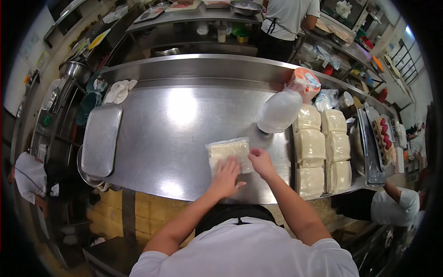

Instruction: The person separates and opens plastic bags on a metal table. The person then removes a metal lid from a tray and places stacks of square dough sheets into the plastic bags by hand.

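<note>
A flat packet of pale, cream-coloured sheets in clear plastic (229, 150) lies on the steel table near its front edge. My left hand (225, 177) rests flat on the packet's lower part, fingers stretched out. At the packet's right edge, my right hand (261, 162) has its fingers pinched together on the plastic wrapping. To the right, similar wrapped packets (310, 145) stand in two rows on a tray. What exactly the pale sheets are, I cannot make out.
Behind the packets stand a cloudy plastic bag (280, 111) and an orange-and-white package (305, 83). A metal tray (101, 138) and white cloth (120, 91) lie at the left. Trays with red items (384, 131) sit far right. Co-workers (288, 21) stand around.
</note>
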{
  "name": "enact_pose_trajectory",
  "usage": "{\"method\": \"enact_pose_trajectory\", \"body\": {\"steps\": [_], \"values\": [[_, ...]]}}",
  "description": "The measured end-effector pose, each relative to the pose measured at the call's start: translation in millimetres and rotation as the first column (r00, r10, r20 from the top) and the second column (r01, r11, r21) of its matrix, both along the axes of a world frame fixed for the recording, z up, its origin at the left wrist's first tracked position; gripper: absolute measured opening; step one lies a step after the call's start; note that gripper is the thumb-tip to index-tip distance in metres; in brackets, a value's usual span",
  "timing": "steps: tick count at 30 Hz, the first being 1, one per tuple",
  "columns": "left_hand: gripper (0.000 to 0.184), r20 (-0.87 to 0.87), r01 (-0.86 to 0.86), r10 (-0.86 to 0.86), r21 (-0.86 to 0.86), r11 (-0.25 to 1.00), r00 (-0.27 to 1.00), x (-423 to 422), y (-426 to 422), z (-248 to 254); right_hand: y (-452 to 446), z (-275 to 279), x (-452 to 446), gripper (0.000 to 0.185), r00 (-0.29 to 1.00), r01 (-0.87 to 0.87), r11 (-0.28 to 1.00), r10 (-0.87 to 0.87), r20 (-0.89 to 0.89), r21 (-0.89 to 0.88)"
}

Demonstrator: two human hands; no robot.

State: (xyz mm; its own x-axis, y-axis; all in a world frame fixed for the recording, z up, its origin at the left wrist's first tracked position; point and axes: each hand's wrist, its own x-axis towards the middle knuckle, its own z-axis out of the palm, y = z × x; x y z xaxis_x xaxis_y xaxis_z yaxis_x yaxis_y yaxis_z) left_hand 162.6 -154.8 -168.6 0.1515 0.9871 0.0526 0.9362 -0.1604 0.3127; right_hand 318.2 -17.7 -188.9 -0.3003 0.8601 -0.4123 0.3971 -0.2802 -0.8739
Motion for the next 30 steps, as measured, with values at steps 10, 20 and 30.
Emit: {"method": "enact_pose_trajectory", "body": {"steps": [10,20,30], "values": [[0.075,0.222,-0.071,0.056,0.061,0.996,0.973,-23.4,10.8,-25.9,-4.9,13.9,-26.1,0.021,0.998,-0.029,0.905,0.001,-0.065,-0.425],[0.051,0.669,0.412,0.646,-0.505,0.758,-0.368,-111.2,37.0,8.9,60.0,153.8,-52.2,0.047,0.939,-0.33,0.852,0.342,0.045,0.407],[0.065,0.319,0.693,0.719,-0.211,0.689,-0.618,-123.6,12.9,21.8,47.0,173.8,-76.2,0.044,0.886,-0.46,0.866,0.463,-0.032,-0.196]]}}
